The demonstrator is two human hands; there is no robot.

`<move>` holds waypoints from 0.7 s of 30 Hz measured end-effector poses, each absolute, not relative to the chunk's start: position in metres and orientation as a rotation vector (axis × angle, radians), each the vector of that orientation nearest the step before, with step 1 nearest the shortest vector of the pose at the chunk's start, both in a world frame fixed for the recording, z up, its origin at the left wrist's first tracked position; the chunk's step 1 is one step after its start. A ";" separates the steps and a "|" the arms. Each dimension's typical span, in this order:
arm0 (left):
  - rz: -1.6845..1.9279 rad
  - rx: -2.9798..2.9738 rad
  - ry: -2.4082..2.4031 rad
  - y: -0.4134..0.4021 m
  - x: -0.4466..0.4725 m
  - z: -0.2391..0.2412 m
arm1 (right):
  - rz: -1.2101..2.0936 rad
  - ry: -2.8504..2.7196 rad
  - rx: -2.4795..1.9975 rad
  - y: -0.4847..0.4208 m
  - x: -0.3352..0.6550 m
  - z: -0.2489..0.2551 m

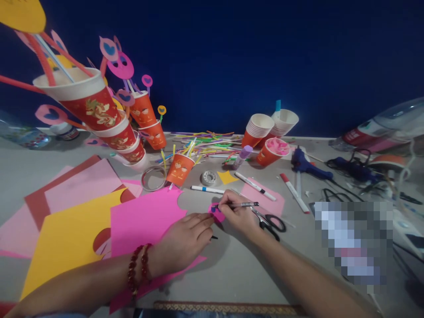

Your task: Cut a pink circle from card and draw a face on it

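Note:
My right hand [236,215] grips a marker pen [239,205], its tip on a small pink paper cut-out [217,213] that shows a blue mark. My left hand [184,240] lies on a bright pink paper sheet [142,223], fingers together, their tips holding down the cut-out's edge. A red bead bracelet [138,268] circles my left wrist.
Black-handled scissors [269,222] lie just right of my right hand. Yellow paper [68,240] and pink sheets lie left. Orange paper cups [179,169], stacked cups with paper flowers [109,119], loose straws [205,148], markers [255,186], a tape roll [208,177] and a blue glue gun [306,165] stand behind.

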State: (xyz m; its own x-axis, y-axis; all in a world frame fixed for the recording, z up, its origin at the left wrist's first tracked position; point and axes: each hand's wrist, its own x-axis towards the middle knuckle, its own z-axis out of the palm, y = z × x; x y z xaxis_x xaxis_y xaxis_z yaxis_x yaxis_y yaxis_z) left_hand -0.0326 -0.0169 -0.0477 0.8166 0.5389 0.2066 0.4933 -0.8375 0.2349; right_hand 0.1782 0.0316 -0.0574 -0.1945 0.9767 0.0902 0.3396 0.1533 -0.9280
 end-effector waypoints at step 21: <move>0.399 2.868 0.805 -0.017 -0.033 -0.050 | 1.070 -1.678 -1.253 0.032 0.177 -0.059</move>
State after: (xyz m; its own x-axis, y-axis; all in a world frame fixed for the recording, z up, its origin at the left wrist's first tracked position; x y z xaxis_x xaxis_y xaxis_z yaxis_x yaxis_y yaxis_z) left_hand -0.0331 -0.0173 -0.0501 0.8222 0.5266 0.2161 0.4906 -0.8481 0.2003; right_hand 0.1773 0.0316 -0.0586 -0.2204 0.9709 0.0934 0.3247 0.1633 -0.9316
